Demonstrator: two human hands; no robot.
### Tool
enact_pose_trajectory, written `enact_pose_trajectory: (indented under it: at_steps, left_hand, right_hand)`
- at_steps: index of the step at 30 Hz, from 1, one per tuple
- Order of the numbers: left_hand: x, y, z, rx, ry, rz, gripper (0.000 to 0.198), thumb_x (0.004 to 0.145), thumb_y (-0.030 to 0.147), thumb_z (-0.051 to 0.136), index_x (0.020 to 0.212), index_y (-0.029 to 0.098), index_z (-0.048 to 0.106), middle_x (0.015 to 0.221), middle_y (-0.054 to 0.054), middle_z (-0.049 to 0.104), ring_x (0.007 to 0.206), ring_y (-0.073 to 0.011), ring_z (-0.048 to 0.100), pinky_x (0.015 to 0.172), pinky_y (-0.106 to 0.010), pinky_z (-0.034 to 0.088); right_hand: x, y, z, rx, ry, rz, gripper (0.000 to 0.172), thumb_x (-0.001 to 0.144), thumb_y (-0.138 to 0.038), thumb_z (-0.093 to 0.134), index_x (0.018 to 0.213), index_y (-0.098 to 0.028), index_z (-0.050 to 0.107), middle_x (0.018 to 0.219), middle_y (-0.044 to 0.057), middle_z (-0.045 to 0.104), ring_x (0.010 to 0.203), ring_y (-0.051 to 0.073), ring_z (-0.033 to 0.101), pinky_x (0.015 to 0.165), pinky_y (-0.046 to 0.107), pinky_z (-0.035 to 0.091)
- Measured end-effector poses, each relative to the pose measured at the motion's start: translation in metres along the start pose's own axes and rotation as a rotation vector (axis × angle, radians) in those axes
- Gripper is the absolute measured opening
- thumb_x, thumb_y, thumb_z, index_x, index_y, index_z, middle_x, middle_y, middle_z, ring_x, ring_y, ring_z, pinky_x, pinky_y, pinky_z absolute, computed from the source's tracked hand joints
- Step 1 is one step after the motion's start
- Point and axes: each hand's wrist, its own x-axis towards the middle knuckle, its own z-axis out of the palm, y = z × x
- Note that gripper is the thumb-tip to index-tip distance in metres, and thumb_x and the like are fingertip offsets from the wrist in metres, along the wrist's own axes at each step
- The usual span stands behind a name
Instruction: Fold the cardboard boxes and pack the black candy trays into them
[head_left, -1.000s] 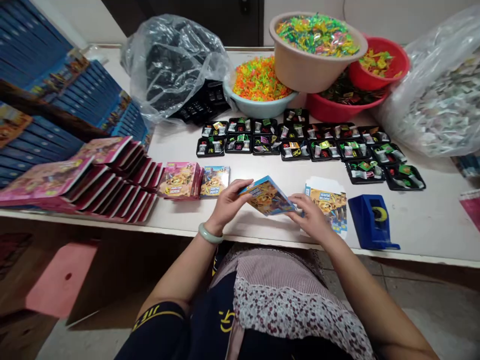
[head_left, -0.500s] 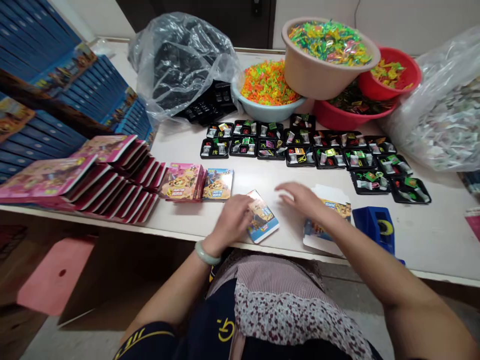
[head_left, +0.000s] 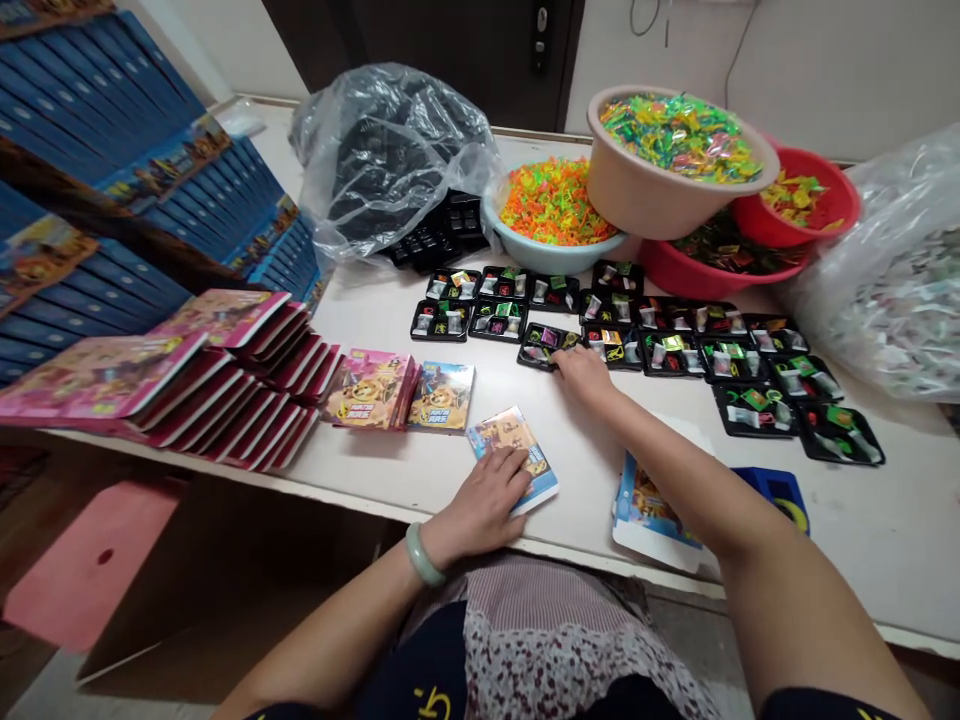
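Note:
My left hand (head_left: 491, 497) lies flat with spread fingers on a blue booklet-like box (head_left: 517, 440) near the table's front edge. My right hand (head_left: 585, 378) reaches across the table, its fingertips on the near right edge of a black tray (head_left: 541, 346) of small wrapped items. That tray sits slightly askew, nearer me than its neighbours. Several other filled black trays (head_left: 673, 354) stand in rows behind and to the right. Left of my left hand are a blue box (head_left: 442, 397) and a pink stack (head_left: 369, 388). Under my right forearm lies an opened blue-and-white carton (head_left: 652, 505).
A blue tape dispenser (head_left: 776, 487) is at the right. Behind the trays stand a pale blue basin (head_left: 555, 255), a beige tub (head_left: 652, 195), red basins (head_left: 682, 270) and plastic bags (head_left: 390, 150). Pink packs (head_left: 225, 400) and tall blue stacks (head_left: 172, 170) fill the left.
My right hand has moved forward to a black tray, which has shifted toward me out of its row. My left hand now rests flatter on the blue box. The camera view has shifted.

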Motion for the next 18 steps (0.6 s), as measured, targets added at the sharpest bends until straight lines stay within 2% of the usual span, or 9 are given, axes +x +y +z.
enact_pose_trajectory:
  at_steps: [2,4,6,9,12,15,18]
  left_hand:
    - [0.0,0.001,-0.003,-0.004,0.073,0.056,0.025,0.079,0.019,0.057,0.103,0.014,0.056,0.122,-0.016,0.058,0.111,-0.0298,0.057,0.095,-0.047,0.05]
    - [0.0,0.001,-0.005,-0.007,0.162,0.101,0.015,0.084,0.017,0.051,0.098,0.014,0.057,0.113,-0.015,0.063,0.1,-0.0258,0.062,0.085,-0.041,0.056]
    - [0.0,0.0,-0.008,-0.012,0.226,0.138,0.012,0.086,0.015,0.048,0.094,0.015,0.057,0.114,-0.015,0.063,0.098,-0.0245,0.063,0.08,-0.038,0.057]
    - [0.001,0.0,-0.008,-0.034,0.233,0.184,0.011,0.088,0.014,0.046,0.093,0.014,0.056,0.123,-0.016,0.061,0.107,-0.0242,0.063,0.084,-0.037,0.058]
    - [0.001,0.002,-0.003,-0.05,0.152,0.202,0.011,0.088,0.014,0.046,0.093,0.014,0.055,0.131,-0.016,0.057,0.112,-0.0251,0.062,0.088,-0.038,0.057]
    - [0.003,0.003,0.004,-0.098,0.088,0.182,0.009,0.086,0.012,0.046,0.089,0.014,0.055,0.137,-0.016,0.053,0.112,-0.0258,0.063,0.088,-0.039,0.057]
    - [0.008,0.001,0.007,-0.229,0.176,0.098,0.011,0.088,0.012,0.044,0.081,0.016,0.053,0.132,-0.017,0.057,0.115,-0.025,0.061,0.089,-0.039,0.055]
  right_hand:
    - [-0.01,-0.001,-0.001,0.031,0.01,-0.053,0.028,0.092,-0.022,0.048,0.116,-0.016,0.061,0.113,0.012,0.066,0.105,0.025,0.054,0.091,0.035,0.039]
    - [-0.014,0.001,-0.002,0.086,0.063,-0.134,0.035,0.092,-0.03,0.053,0.125,-0.018,0.057,0.128,0.012,0.058,0.117,0.026,0.049,0.099,0.036,0.037]
    - [-0.011,0.006,-0.001,0.139,0.098,-0.211,0.048,0.086,-0.037,0.061,0.131,-0.021,0.053,0.141,0.012,0.047,0.131,0.032,0.037,0.106,0.045,0.031]
    - [0.0,0.009,0.002,0.181,0.026,-0.244,0.062,0.078,-0.044,0.07,0.135,-0.031,0.051,0.152,0.01,0.033,0.14,0.041,0.019,0.108,0.058,0.024]
    - [0.009,0.004,0.007,0.225,-0.038,-0.223,0.057,0.079,-0.039,0.068,0.133,-0.033,0.053,0.15,0.011,0.032,0.138,0.04,0.026,0.106,0.059,0.026]
    - [0.008,-0.001,0.01,0.268,-0.011,-0.212,0.051,0.08,-0.031,0.066,0.13,-0.032,0.056,0.145,0.013,0.037,0.132,0.034,0.035,0.104,0.054,0.032]
    - [-0.011,0.003,0.006,0.277,0.027,-0.227,0.048,0.08,-0.031,0.066,0.127,-0.032,0.059,0.143,0.012,0.037,0.13,0.032,0.037,0.103,0.053,0.034]
